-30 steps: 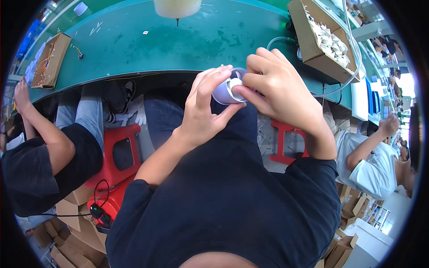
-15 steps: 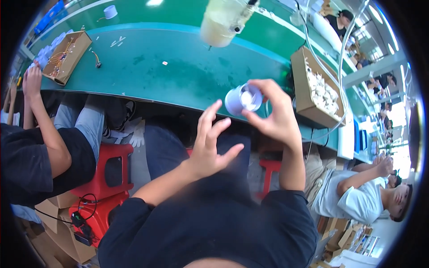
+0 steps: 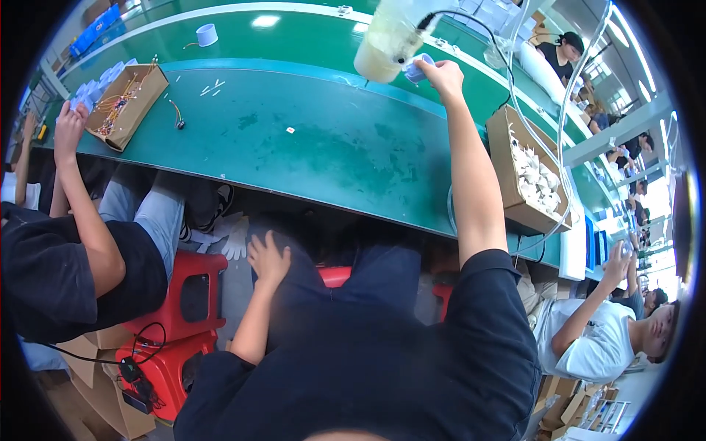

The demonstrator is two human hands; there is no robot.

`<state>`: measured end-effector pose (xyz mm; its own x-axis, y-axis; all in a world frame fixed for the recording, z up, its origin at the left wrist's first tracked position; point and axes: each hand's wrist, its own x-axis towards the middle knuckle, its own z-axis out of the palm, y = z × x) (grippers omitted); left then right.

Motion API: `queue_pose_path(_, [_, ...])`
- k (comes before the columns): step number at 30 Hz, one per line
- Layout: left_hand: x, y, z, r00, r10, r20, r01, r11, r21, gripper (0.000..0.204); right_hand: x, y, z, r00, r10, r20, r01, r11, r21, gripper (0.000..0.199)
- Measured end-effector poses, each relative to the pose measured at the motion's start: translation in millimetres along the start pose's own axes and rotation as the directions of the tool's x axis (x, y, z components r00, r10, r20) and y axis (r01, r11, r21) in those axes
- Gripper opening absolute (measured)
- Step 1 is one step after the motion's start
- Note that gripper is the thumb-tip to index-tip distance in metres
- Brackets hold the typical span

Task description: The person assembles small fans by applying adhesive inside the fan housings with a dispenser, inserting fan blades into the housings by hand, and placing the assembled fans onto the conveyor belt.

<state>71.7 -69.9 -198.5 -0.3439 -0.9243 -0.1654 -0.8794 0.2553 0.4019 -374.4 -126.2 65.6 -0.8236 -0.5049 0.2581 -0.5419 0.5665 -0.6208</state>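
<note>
With the arm stretched far over the green bench, my right hand [image 3: 444,76] grips a pale lavender plastic cup [image 3: 417,68] by its side. The cup is next to a hanging, cloudy yellowish-white container [image 3: 382,51]; I cannot tell whether the two touch. My left hand [image 3: 268,257] rests near my left thigh below the bench edge, fingers spread and nothing in it.
A cardboard box of white parts [image 3: 535,173] stands at the bench's right, beside hanging clear tubes. At left, a coworker's hand [image 3: 71,121] is by a cardboard box of wired parts [image 3: 125,110]. Another lavender cup [image 3: 207,34] stands farther back.
My right hand has carried the cup forward and up to beside the hanging container. My left hand has dropped back to the left, toward my thigh.
</note>
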Motion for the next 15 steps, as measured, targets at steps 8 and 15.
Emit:
queue_pose_path(8, [19.9,4.4,3.7,0.956,-0.153,0.249,0.154,0.988,0.019,0.072,111.9,108.7,48.9,0.881,-0.367,-0.297,0.424,0.893,0.152,0.059])
queue_pose_path(15, [15.1,-6.9,-0.6,0.95,-0.227,0.214,0.218,0.974,0.062,0.072,127.9,118.3,95.9,0.926,-0.311,-0.216,0.377,0.813,0.445,0.052])
